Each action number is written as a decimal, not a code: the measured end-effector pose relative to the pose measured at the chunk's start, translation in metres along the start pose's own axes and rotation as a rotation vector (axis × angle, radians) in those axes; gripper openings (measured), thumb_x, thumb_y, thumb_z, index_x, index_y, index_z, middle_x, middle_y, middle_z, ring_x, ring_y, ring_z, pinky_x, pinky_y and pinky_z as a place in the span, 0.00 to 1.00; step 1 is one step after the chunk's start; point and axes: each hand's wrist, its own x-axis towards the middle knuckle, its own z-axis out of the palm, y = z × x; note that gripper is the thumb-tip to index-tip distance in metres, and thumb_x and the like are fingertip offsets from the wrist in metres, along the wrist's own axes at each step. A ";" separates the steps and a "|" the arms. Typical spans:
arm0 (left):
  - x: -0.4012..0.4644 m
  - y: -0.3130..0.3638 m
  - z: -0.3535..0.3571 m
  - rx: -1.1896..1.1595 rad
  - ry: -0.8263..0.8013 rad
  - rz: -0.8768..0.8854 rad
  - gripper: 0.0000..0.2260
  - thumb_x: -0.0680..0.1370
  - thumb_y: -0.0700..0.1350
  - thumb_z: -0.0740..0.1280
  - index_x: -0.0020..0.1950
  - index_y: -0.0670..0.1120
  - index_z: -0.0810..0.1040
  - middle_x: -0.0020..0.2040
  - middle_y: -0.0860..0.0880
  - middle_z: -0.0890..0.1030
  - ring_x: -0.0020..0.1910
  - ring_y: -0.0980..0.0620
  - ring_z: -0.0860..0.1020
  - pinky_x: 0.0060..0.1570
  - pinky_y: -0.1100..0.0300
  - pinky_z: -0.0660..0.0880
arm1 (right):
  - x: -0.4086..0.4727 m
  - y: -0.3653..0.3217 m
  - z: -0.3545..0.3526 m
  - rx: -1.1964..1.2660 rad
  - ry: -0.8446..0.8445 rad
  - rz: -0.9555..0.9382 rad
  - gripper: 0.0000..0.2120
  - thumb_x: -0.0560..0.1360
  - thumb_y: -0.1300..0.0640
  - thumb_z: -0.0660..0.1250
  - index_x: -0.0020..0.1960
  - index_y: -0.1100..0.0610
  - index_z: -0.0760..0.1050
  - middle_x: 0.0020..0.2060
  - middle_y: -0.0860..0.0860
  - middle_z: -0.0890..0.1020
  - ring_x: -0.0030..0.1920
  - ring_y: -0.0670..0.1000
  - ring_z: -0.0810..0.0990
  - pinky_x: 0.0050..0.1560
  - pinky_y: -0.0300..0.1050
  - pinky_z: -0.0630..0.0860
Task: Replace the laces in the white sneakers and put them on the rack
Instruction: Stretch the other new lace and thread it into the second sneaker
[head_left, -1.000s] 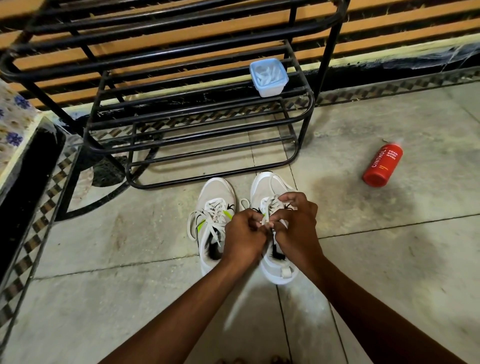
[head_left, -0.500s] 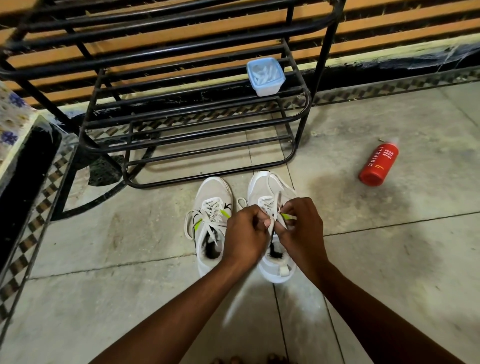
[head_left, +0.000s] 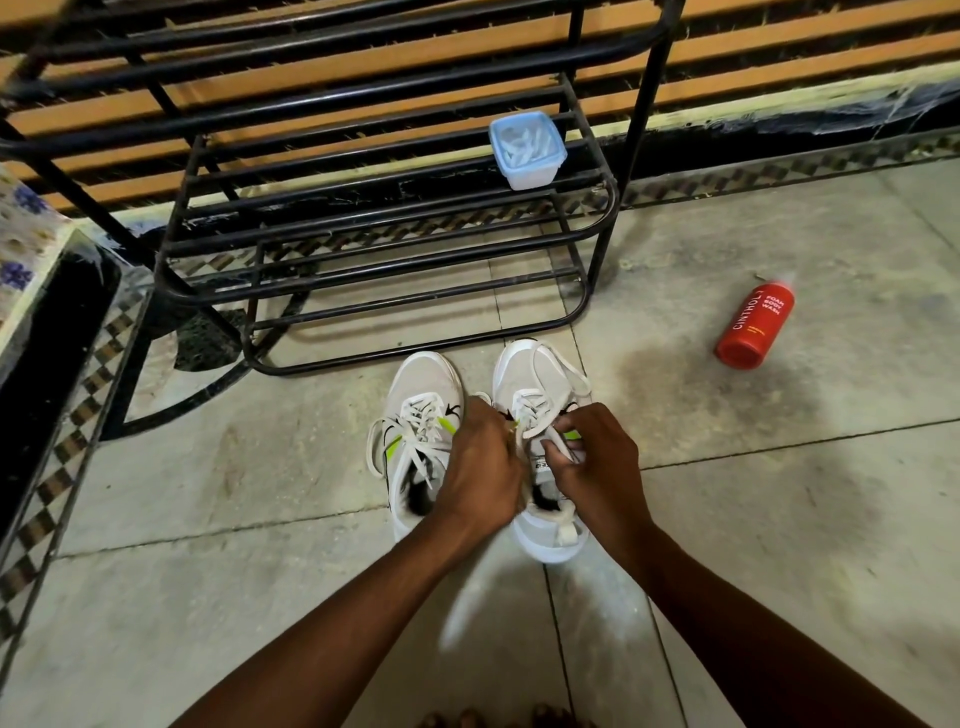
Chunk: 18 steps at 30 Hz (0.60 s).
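Two white sneakers sit side by side on the floor at the middle of the frame, toes pointing up the picture toward the black rack (head_left: 395, 218). The left sneaker (head_left: 421, 441) looks already laced, its loose ends trailing off to its left. Both hands work on the right sneaker (head_left: 540, 395): the left hand (head_left: 480, 467) is curled over its left edge and seems to pinch a lace (head_left: 535, 415), though the fingertips are hidden; the right hand (head_left: 595, 462) pinches the other run of lace just above the tongue. The shoe's long axis runs straight away from the person, heel nearest, so the laces lie directly under and between the hands, each equally near. Tightening or tying looks like the step in hand. The rack's lowest shelf stands just beyond the toes, so the placing move would be a short lift forward.
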 end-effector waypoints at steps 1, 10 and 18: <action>0.001 -0.001 -0.004 0.028 0.026 0.018 0.03 0.81 0.34 0.59 0.51 0.41 0.67 0.42 0.48 0.74 0.38 0.57 0.71 0.33 0.66 0.67 | 0.000 0.001 0.000 -0.010 -0.002 -0.005 0.10 0.70 0.67 0.73 0.46 0.57 0.76 0.45 0.50 0.77 0.43 0.50 0.80 0.44 0.51 0.80; 0.031 -0.001 -0.035 -0.255 -0.004 0.008 0.09 0.80 0.31 0.56 0.48 0.44 0.69 0.45 0.48 0.85 0.43 0.45 0.81 0.40 0.49 0.76 | 0.003 0.003 0.000 -0.037 -0.020 -0.009 0.13 0.69 0.66 0.75 0.46 0.54 0.73 0.46 0.47 0.75 0.43 0.45 0.77 0.44 0.45 0.78; 0.040 0.002 -0.052 -0.450 -0.133 0.064 0.10 0.80 0.28 0.53 0.46 0.40 0.67 0.36 0.44 0.70 0.36 0.46 0.70 0.38 0.47 0.74 | 0.000 0.000 -0.003 -0.095 -0.045 -0.023 0.16 0.72 0.66 0.73 0.44 0.48 0.70 0.44 0.46 0.76 0.42 0.43 0.74 0.44 0.26 0.67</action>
